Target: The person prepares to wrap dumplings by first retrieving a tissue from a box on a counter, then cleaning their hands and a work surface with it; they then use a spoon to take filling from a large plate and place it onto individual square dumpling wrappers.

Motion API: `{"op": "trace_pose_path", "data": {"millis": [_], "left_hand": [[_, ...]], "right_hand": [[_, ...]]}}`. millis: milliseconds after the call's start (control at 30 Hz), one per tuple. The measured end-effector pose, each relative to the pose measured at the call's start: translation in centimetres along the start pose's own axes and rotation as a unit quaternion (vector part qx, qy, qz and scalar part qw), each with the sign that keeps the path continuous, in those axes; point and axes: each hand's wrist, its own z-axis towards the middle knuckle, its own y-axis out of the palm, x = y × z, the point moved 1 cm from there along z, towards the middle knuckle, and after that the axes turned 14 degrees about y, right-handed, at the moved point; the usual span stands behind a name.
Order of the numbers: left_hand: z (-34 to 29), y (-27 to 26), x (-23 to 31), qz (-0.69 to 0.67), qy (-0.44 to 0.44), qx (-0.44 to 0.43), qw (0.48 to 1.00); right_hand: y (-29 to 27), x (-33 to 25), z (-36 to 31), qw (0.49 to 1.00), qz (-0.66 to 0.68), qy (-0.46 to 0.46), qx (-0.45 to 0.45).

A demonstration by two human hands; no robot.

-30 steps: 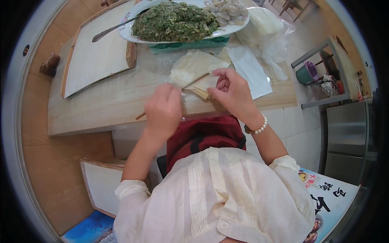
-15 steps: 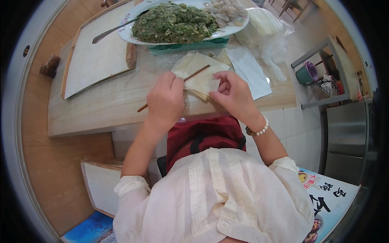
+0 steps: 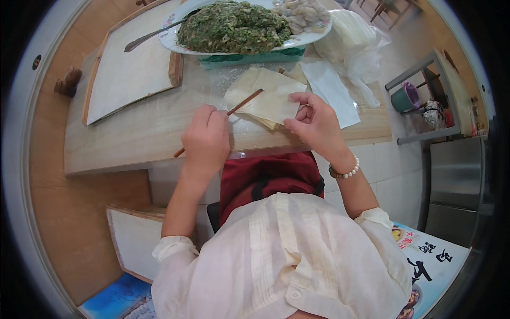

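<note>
My left hand (image 3: 204,141) is closed around a thin brown wooden stick (image 3: 247,100), whose far end lies over a stack of pale, flat dough wrappers (image 3: 272,91). The stick's near end pokes out on the left, below my knuckles. With thumb and fingers, my right hand (image 3: 321,127) grips the right edge of the top wrapper; its other fingers curl beneath. Just beyond the stack, a mound of chopped green filling (image 3: 231,26) and peeled shrimp (image 3: 304,17) share a patterned oval plate (image 3: 169,38). A metal spoon (image 3: 146,38) leans into the filling.
The plate rests on a green box (image 3: 255,57). Right of the wrappers lie a white sheet (image 3: 330,93) and a clear plastic bag (image 3: 353,42) with pale contents. A wood-framed white board (image 3: 130,66) sits at left. The table (image 3: 127,151) ends close before me.
My left hand has drawn back toward me and left with the stick, whose tip has slid left across the wrappers. My right hand still holds the wrapper's edge.
</note>
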Motion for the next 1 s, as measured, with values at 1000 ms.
{"op": "trace_pose_path", "data": {"millis": [1000], "left_hand": [[4.3,1.6,0.7,-0.172,0.058,-0.165,0.969]], "right_hand": [[-6.6,-0.4,1.3,0.949,0.284,-0.065,0.122]]}}
